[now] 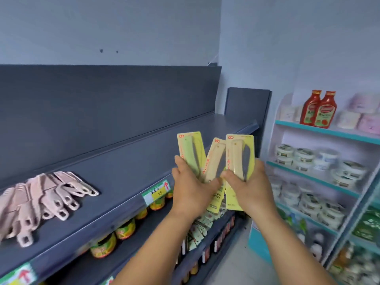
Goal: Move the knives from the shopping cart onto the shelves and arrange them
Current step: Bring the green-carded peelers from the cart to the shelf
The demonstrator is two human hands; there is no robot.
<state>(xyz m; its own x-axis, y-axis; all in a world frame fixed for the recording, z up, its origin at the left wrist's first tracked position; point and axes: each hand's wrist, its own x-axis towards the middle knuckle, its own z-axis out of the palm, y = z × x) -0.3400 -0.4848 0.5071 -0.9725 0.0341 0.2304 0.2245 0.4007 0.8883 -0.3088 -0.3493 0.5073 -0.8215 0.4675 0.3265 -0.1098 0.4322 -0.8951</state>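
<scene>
three carded knives (218, 161) on yellow backing are held upright and fanned above the dark shelf (127, 161); pink knives (43, 200) are laid overlapping at its left.

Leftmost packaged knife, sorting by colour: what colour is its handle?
Pale green, on the leftmost packaged knife held by the left hand; head view.

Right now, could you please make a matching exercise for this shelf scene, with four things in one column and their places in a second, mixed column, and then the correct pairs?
Things:
1. green-handled knife pack
2. cream-handled knife pack
3. pink knives
4. ketchup bottles

Places:
A. top of the turquoise rack
B. in the left hand
C. lying on the dark shelf, far left
D. in the right hand

Pairs: 1-B, 2-D, 3-C, 4-A
</scene>
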